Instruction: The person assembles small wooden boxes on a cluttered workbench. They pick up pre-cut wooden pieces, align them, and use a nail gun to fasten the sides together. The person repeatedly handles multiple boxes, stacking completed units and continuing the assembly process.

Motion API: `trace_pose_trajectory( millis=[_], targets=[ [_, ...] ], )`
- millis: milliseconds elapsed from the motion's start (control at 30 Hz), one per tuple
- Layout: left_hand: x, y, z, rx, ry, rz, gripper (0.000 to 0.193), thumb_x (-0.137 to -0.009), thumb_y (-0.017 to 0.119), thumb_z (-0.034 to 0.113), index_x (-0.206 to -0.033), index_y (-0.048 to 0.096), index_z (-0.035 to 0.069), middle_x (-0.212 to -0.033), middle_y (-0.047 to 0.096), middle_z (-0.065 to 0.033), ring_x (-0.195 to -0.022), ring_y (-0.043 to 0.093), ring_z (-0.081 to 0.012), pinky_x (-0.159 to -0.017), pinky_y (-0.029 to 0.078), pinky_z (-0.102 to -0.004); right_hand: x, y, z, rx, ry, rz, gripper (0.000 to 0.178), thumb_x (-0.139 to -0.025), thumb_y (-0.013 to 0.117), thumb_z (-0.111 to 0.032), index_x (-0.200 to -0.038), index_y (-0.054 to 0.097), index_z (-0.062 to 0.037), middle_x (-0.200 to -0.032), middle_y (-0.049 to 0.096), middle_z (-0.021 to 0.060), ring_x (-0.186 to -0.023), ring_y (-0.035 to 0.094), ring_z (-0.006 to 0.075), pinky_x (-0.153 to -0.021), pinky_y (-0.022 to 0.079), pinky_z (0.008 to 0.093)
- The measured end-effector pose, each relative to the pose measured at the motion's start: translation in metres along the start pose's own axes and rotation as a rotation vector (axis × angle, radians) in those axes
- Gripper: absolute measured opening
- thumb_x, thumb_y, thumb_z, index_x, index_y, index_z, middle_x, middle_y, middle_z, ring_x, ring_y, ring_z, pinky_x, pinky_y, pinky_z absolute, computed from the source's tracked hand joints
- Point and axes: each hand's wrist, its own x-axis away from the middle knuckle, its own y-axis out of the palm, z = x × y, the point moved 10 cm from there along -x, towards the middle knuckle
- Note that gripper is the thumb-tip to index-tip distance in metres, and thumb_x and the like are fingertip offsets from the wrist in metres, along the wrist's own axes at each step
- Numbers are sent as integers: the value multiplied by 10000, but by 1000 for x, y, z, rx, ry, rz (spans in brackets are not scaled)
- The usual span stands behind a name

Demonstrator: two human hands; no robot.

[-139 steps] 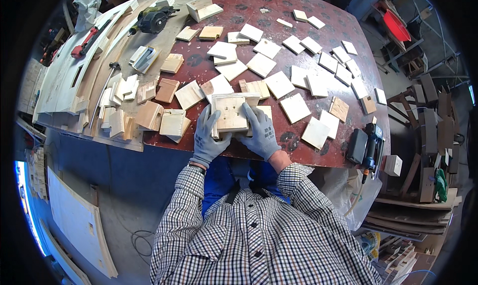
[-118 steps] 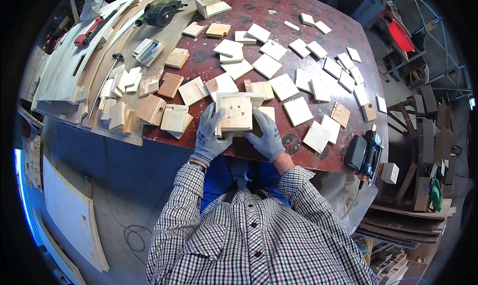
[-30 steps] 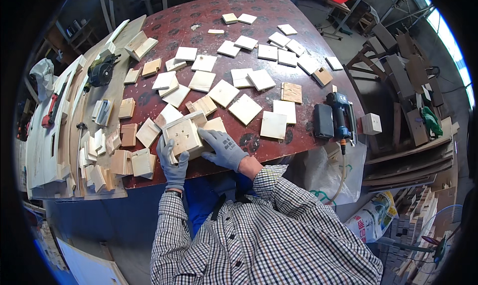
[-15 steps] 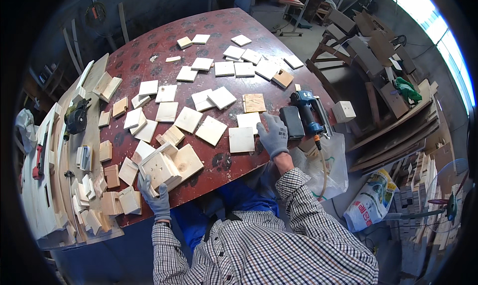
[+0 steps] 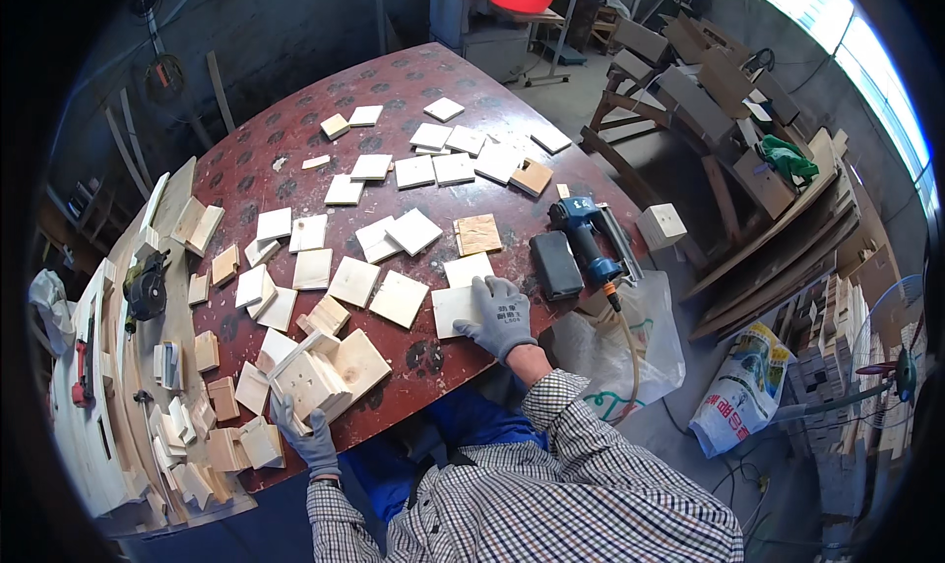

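Observation:
My left hand (image 5: 311, 441), in a grey glove, is closed on the near-left edge of a small wooden box-like assembly (image 5: 313, 378) at the table's front edge. An upright board stands out from its right side, beside a wider flat piece (image 5: 360, 362). My gloved right hand (image 5: 498, 317) lies over the right part of a pale wooden square (image 5: 449, 312), thumb and fingers at its edges. Just behind that square is another pale square (image 5: 469, 270). Farther right rest a blue nail gun (image 5: 588, 240) with a hose and a dark block-shaped case (image 5: 556, 267).
Several loose wooden squares (image 5: 397, 299) are spread over the dark red table (image 5: 295, 120). Small wood pieces and a red-handled tool (image 5: 83, 374) lie along the left side. A plastic bag (image 5: 645, 342) hangs at the right edge. Stacked boards (image 5: 787, 233) stand beyond.
My right hand has come down onto the pale square near the front edge, which has turned slightly. My left hand stays on the assembly. The whole view has shifted a little.

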Motion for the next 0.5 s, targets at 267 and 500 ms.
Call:
trace_pose_trajectory(
  millis=[267,500],
  targets=[
    [6,-2,-9,20,-16,9,676,-989,721,527,-1471,501,106,-1544,429,-210,-1446,450,-398,-1211,388,-526,-2,3,1,-44,12,-22,956,-801,829,-586,-1523,462,-79,-1493,515,161,-1402,470,368,-1121,407,526],
    [-10,-5,24,18,41,22,669,-950,773,514,-1428,495,136,-1488,498,-225,-1402,494,-410,-1171,419,-540,2,6,8,40,34,-57,885,-843,781,-622,-1498,524,-85,-1546,482,208,-1408,476,412,-1141,390,541]
  ],
)
